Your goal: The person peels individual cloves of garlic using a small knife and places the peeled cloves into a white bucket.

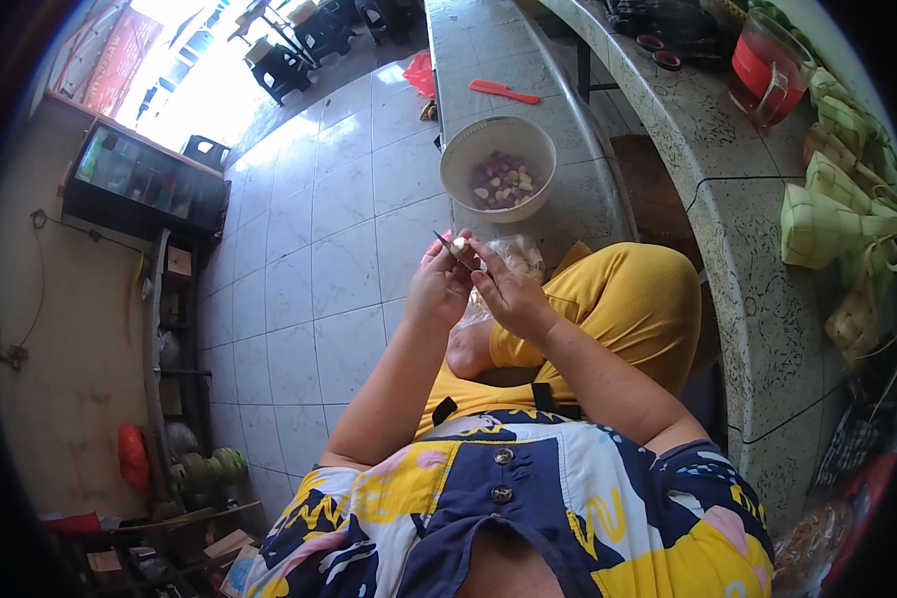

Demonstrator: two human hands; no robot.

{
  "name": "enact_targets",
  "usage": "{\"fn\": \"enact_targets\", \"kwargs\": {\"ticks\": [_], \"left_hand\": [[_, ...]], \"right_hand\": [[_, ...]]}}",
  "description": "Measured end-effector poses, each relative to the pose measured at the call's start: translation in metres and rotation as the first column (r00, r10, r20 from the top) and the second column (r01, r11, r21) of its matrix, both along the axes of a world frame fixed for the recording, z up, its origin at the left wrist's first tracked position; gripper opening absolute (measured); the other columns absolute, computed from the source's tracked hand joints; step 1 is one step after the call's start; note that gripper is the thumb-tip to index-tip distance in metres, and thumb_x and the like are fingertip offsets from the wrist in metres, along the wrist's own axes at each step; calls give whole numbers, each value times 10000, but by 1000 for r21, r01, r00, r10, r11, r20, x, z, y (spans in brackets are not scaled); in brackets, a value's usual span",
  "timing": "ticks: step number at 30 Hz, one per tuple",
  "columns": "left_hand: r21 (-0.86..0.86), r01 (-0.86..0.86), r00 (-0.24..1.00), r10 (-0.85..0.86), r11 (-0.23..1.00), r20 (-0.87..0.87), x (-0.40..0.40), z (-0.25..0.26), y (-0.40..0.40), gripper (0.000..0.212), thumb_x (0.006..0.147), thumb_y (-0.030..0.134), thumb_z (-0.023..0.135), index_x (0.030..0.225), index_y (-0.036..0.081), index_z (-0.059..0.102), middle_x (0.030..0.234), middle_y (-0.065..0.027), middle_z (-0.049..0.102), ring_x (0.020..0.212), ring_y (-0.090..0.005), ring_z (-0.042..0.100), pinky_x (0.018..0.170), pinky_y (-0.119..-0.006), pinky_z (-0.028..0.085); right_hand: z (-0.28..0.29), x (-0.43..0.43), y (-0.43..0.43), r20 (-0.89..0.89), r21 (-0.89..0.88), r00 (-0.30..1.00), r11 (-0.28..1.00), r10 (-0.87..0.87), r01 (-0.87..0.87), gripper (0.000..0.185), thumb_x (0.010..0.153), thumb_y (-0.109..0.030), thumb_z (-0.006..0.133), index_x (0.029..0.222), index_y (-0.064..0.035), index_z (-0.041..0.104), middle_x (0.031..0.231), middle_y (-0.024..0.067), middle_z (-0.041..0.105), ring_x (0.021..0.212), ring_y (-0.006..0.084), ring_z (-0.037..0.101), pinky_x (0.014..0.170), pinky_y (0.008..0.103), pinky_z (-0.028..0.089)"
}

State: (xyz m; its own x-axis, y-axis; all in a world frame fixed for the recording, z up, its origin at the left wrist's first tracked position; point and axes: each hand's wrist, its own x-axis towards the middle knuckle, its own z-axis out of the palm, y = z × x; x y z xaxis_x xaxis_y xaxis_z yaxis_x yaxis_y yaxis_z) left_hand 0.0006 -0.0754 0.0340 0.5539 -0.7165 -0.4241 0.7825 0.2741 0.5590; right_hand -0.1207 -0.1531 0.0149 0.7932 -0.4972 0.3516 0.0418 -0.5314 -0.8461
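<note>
My left hand point(439, 288) is closed around a small pale clove point(460, 244), apparently garlic, at its fingertips. From the right, my right hand point(514, 295) meets it, with a small knife point(463, 259) between thumb and forefinger; its handle is mostly hidden. The thin blade points up and left, right against the clove. Beyond both hands stands a white plastic bowl point(454, 196) holding purple shallots and pale peeled cloves point(504, 181). Under and behind my right hand lies a clear plastic bag point(522, 253) with pale pieces inside. Something pink shows behind my left fingers.
The bowl stands on a tiled bench point(472, 52) with a red-orange comb-like item point(504, 91). At right, a speckled counter point(717, 217) holds a glass mug of red liquid point(768, 71) and woven leaf pouches point(815, 232). A tiled floor drops away left; shelves point(155, 359) line the wall.
</note>
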Motion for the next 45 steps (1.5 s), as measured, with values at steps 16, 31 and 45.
{"fn": "enact_targets", "kwargs": {"ticks": [16, 31, 45], "left_hand": [[46, 39, 992, -44, 998, 122, -6, 3, 47, 224, 858, 2, 498, 1077, -42, 512, 1025, -122, 574, 958, -174, 572, 834, -224, 496], [7, 87, 978, -86, 996, 191, -13, 2, 57, 221, 834, -4, 534, 1053, -37, 527, 1008, -115, 587, 938, -172, 584, 801, -236, 501], [74, 29, 917, -56, 997, 396, -33, 16, 47, 183, 841, 6, 532, 1023, -17, 543, 985, -92, 589, 887, -139, 585, 800, -225, 486]], "right_hand": [[17, -5, 7, -45, -41, 992, 992, 114, -116, 372, 878, -302, 433, 1216, -150, 422, 859, 165, 616, 752, 356, 598, 636, 434, 469], [15, -5, 13, -85, -137, 986, 979, 143, -154, 343, 892, -330, 411, 1189, -161, 379, 836, 175, 610, 733, 371, 596, 593, 459, 461], [14, -4, 14, -27, -153, 997, 985, 75, -78, 269, 899, -289, 420, 1105, -120, 384, 776, 148, 595, 688, 359, 587, 547, 449, 447]]}}
